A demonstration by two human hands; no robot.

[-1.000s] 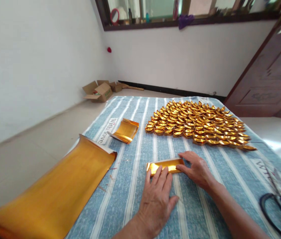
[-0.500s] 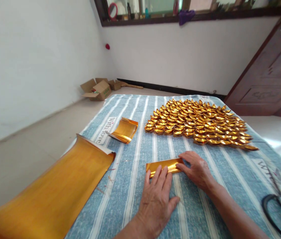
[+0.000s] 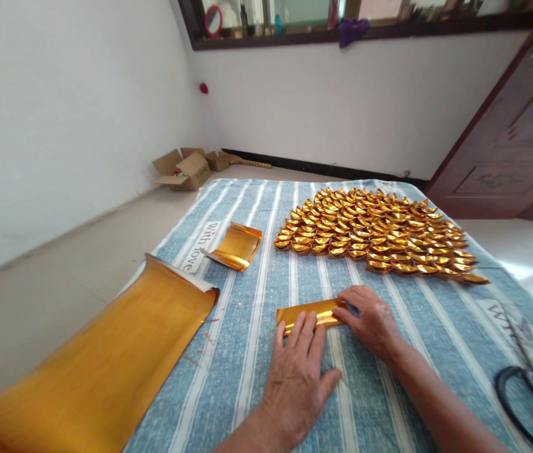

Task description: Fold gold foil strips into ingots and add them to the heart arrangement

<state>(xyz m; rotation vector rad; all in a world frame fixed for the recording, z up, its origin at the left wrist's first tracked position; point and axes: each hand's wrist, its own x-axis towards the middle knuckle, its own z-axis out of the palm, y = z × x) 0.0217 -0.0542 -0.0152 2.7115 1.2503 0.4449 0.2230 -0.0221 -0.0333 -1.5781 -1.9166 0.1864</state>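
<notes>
Holding gold foil strip (image 3: 323,309) on striped cloth (image 3: 219,399).
Left fingers (image 3: 307,330) flat, slightly spread; right fingers (image 3: 355,292) pinching strip's end. Open cardboard box (image 3: 195,170) on floor (image 3: 106,251); contents partly red, unclear.

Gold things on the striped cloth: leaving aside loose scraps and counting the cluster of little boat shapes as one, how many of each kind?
Large gold sheet: 1
Small curled gold piece, possibly layered: 1
Gold strip, touched by the left hand and right hand: 1
Cluster of gold boat shapes: 1
Total: 4
</notes>
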